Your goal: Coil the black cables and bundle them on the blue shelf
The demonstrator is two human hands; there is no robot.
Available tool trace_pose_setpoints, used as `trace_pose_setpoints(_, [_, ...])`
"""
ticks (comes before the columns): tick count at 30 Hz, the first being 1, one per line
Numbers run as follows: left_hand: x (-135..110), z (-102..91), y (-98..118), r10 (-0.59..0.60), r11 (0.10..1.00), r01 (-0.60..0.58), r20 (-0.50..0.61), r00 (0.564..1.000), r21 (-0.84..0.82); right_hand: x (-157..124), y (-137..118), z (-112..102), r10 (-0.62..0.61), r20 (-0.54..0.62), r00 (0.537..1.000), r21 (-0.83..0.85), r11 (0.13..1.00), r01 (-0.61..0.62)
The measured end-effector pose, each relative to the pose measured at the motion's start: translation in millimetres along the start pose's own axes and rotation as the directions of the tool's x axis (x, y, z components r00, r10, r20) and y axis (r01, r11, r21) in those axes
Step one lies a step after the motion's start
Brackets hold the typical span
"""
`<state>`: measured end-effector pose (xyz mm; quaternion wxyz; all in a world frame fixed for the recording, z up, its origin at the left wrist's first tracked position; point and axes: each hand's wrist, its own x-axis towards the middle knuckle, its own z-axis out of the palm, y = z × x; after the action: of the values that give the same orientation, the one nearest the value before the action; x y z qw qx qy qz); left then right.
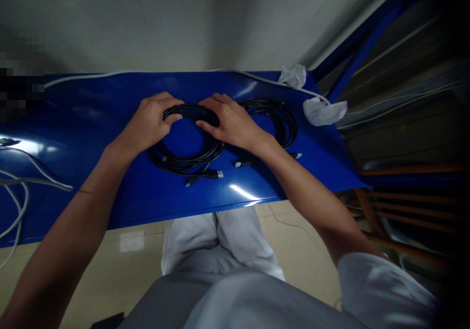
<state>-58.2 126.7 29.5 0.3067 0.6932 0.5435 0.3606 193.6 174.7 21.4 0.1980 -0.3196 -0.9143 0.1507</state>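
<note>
A coiled black cable (183, 165) with plugs at its ends lies on the blue table (139, 197). My left hand (156, 118) is closed around the coil's upper left part, thumb inside the loop. At the upper right of the same coil, my right hand (227, 118) grips the strands between thumb and fingers. One flat, light-tipped plug (215, 174) points right at the coil's near side, with a second plug beside it. Another coiled black cable (288, 123) lies to the right, partly hidden behind my right hand and forearm.
White cables (22, 206) loop over the table's left end. A white cord (110, 75) runs along the back edge by the wall. Two crumpled white wrappings (319, 111) sit at the right end. Wooden slats (411, 206) stand beyond the table's right edge.
</note>
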Motion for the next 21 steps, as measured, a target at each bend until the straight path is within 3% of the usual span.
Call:
trace_pose_setpoints(5, [0.8,-2.7,-7.6,0.033,0.995,-0.03,-0.022,0.999,0.097,1.8,0.0,-11.1,-0.032,-0.026,0.999,0.01,0.999,0.033])
trace_pose_setpoints(10, [0.0,-6.0,-15.3,0.091,0.954,-0.082,-0.017,0.996,0.288,-7.3,11.2,-49.4,-0.005,-0.164,0.986,0.029,1.0,0.009])
trace_pose_setpoints(15, [-2.0,-5.6,-12.7,0.069,0.919,-0.06,-0.008,0.998,0.389,-55.5,34.4,-82.2,0.06,-0.236,0.97,-0.022,0.998,-0.067])
trace_pose_setpoints(21, [-2.5,-3.6,-11.5,0.076,0.895,-0.06,-0.019,0.997,0.442,-115.1,60.1,-65.5,0.142,-0.16,0.977,-0.081,0.984,-0.156])
